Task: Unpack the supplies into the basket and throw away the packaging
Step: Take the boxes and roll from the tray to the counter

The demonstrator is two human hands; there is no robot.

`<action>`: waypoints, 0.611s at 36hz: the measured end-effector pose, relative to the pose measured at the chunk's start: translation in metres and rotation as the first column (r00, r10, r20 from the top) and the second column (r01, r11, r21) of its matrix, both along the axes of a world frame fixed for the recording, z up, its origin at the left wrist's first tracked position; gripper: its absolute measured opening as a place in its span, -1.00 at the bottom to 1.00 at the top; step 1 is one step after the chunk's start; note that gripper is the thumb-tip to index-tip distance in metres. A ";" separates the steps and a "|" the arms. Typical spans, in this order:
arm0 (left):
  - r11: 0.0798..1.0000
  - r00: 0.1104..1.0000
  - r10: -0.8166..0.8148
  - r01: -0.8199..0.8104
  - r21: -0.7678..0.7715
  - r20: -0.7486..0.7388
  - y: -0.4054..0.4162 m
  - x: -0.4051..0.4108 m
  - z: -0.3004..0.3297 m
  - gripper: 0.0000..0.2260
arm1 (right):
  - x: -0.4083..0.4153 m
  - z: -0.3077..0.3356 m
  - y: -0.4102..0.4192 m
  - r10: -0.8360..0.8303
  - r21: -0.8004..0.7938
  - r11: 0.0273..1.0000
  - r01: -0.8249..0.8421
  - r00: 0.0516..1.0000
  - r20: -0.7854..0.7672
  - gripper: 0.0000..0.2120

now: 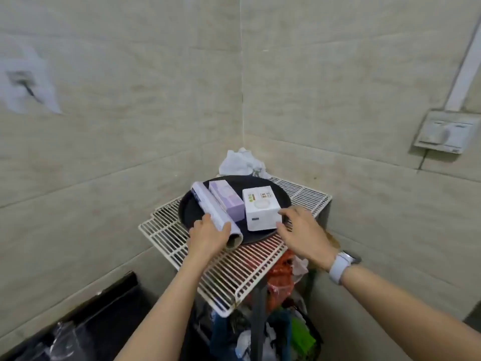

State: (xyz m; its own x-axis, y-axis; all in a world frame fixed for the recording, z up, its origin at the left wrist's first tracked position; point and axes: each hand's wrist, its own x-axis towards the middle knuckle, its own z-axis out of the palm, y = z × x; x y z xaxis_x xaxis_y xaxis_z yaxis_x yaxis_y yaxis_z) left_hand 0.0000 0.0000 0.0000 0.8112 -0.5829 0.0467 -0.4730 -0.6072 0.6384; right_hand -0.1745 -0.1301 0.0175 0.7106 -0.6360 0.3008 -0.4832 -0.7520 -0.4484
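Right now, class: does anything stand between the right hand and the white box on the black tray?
Nothing visible does. The right hand is already at the white box, fingertips at its near right corner, on the black tray.

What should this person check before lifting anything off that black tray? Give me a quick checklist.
1. Left hand has a grip on the roll: ok, fingers wrap its near end.
2. Right hand has a grip on the white box: not ok, fingertips only touch its corner.
3. Purple box free to lift: cannot tell, it lies wedged between the others.
4. Black tray steady on the wire rack: ok.
5. Basket in sight: not ok.
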 end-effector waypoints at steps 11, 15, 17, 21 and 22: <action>0.970 0.977 0.192 -0.176 0.165 -0.089 -0.054 0.028 -0.015 -0.26 | 0.106 0.006 -0.046 -0.014 -0.037 0.999 -0.002 0.910 -0.414 -0.27; 0.977 0.955 0.199 -0.211 -0.033 -0.221 -0.051 0.023 -0.015 -0.33 | 0.109 -0.005 -0.050 0.022 -0.046 0.998 -0.048 0.890 -0.456 -0.14; 0.967 0.954 0.211 -0.236 -0.098 -0.214 -0.050 0.021 -0.014 -0.38 | 0.110 -0.006 -0.051 0.029 -0.083 0.994 -0.077 0.883 -0.468 -0.10; 0.942 0.952 0.249 -0.281 -0.184 -0.181 -0.044 0.020 -0.011 -0.45 | 0.111 -0.008 -0.054 0.023 -0.079 0.995 -0.068 0.883 -0.468 -0.17; 0.935 0.950 0.251 -0.287 -0.207 -0.185 -0.042 0.020 -0.010 -0.45 | 0.110 -0.009 -0.055 0.019 -0.066 0.996 -0.054 0.894 -0.447 -0.20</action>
State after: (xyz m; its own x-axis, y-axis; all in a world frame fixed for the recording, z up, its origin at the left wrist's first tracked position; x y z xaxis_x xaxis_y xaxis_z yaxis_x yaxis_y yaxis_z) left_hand 0.0201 -0.0418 -0.0096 0.9439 -0.3299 0.0150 -0.1974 -0.5273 0.8264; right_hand -0.0648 -0.1849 0.0088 0.8035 -0.5952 -0.0076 -0.5906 -0.7956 -0.1346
